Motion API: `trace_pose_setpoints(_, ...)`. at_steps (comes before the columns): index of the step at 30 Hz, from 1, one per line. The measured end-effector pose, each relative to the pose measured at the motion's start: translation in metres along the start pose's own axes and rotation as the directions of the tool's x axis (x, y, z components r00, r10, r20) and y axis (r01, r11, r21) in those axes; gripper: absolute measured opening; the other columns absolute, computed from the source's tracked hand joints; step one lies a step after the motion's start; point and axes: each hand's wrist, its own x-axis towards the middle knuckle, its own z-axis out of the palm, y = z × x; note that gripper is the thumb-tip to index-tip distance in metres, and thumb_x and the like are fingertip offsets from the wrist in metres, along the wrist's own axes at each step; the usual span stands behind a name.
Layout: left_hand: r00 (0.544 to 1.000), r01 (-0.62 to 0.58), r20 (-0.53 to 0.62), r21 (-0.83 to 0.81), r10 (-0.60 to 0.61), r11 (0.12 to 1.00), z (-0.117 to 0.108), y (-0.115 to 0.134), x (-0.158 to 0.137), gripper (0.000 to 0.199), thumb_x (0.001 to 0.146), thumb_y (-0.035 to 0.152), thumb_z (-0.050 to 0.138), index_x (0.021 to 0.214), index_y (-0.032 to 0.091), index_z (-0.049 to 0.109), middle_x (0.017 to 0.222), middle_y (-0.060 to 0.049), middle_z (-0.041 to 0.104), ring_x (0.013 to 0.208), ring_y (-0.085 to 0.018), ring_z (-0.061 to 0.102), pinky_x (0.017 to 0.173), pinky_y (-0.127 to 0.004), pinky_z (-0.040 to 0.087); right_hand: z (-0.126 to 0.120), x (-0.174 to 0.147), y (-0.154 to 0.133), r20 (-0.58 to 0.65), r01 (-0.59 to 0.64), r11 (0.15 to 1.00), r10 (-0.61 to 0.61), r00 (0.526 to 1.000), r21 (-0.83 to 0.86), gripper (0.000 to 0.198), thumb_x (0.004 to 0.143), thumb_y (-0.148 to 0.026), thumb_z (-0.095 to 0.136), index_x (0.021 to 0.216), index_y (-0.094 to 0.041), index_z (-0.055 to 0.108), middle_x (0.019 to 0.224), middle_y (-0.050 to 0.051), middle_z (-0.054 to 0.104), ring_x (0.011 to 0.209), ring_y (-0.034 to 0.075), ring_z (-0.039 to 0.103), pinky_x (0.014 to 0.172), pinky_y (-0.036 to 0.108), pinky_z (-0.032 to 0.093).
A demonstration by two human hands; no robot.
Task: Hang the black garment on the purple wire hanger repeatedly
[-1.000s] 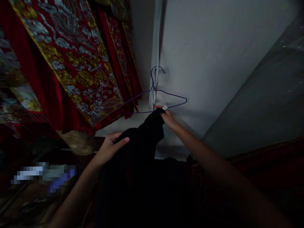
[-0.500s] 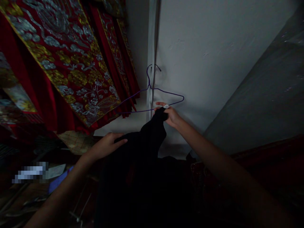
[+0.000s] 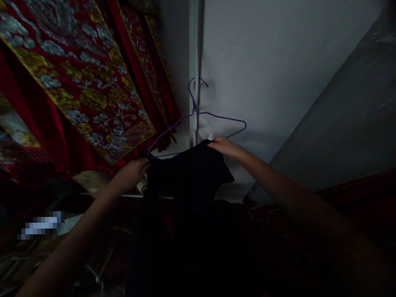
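A black garment [image 3: 192,173] is stretched between my two hands, its upper edge lying across the lower bar of a purple wire hanger [image 3: 222,117]. My left hand [image 3: 137,167] is closed on the garment's left corner, close to the hanger's left end. At the upper right edge, beside a small white tag [image 3: 210,137], my right hand [image 3: 224,146] pinches the cloth. The hanger hangs by its hook from a pale vertical post. The garment's lower part merges into the dark, so its exact kind cannot be made out.
Red cloths with gold and silver embroidery [image 3: 102,95] hang at the left. A grey-white wall [image 3: 262,74] stands behind the post [image 3: 193,45], with a dull grey slanted surface [image 3: 346,103] to the right. A pale paper [image 3: 70,224] lies among dim clutter at lower left.
My left hand has moved up and left and now grips the garment's corner. The cloth has gone from bunched to spread along the hanger's lower bar. The hanger has tilted slightly.
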Motion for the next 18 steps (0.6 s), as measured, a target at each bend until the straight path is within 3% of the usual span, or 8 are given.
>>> trace_pose_setpoints(5,0.982,-0.151,-0.138,-0.162,0.129,0.975,-0.014,0.028,-0.004,0.022,0.090,0.036,0.052,0.084,0.021,0.067,0.117,-0.012,0.067,0.107,-0.027,0.063,0.098,-0.038,0.047,-0.018,-0.022,0.000,-0.083,0.022,0.980,-0.039,0.996,-0.200,0.030,0.073,-0.035,0.070,0.050,-0.018,0.060,0.047,-0.004,0.046,0.047,0.008,0.039,0.046,0.024,0.024)
trace_pose_setpoints(10,0.935,-0.283,-0.291,-0.268,0.203,0.921,-0.038,0.065,0.002,0.016,0.086,0.029,0.055,0.080,0.019,0.065,0.156,-0.009,0.046,0.139,-0.034,0.047,0.117,-0.047,0.035,-0.001,-0.057,-0.003,-0.043,0.091,0.986,-0.098,0.994,-0.142,0.027,0.075,-0.035,0.064,0.054,-0.019,0.058,0.050,-0.003,0.048,0.048,0.010,0.042,0.047,0.025,0.027)
trace_pose_setpoints(12,0.918,-0.301,-0.344,-0.276,0.198,0.913,-0.043,0.070,0.016,0.017,0.088,0.025,0.051,0.088,0.018,0.066,0.154,-0.011,0.049,0.138,-0.031,0.048,0.117,-0.047,0.034,0.009,-0.070,-0.009,0.015,0.167,0.983,-0.166,0.986,-0.070,0.021,0.076,-0.033,0.060,0.060,-0.019,0.060,0.056,-0.002,0.054,0.053,0.011,0.046,0.050,0.025,0.032)
trace_pose_setpoints(14,0.907,-0.294,-0.385,-0.286,0.172,0.912,-0.043,0.069,0.033,0.020,0.090,0.023,0.049,0.099,0.017,0.066,0.138,-0.012,0.062,0.128,-0.027,0.056,0.113,-0.044,0.038,0.014,-0.081,-0.016,0.061,0.251,0.968,-0.250,0.966,-0.020,0.018,0.079,-0.032,0.056,0.067,-0.019,0.062,0.062,-0.002,0.057,0.058,0.012,0.049,0.056,0.026,0.037)
trace_pose_setpoints(18,0.904,-0.259,-0.424,-0.432,0.059,0.864,-0.033,0.063,0.052,0.026,0.089,0.028,0.055,0.111,0.016,0.064,0.113,-0.009,0.069,0.109,-0.023,0.063,0.103,-0.038,0.045,0.005,-0.092,-0.024,0.066,0.347,0.937,-0.344,0.937,-0.042,0.017,0.082,-0.027,0.053,0.071,-0.021,0.064,0.066,-0.002,0.059,0.065,0.015,0.054,0.062,0.028,0.041)
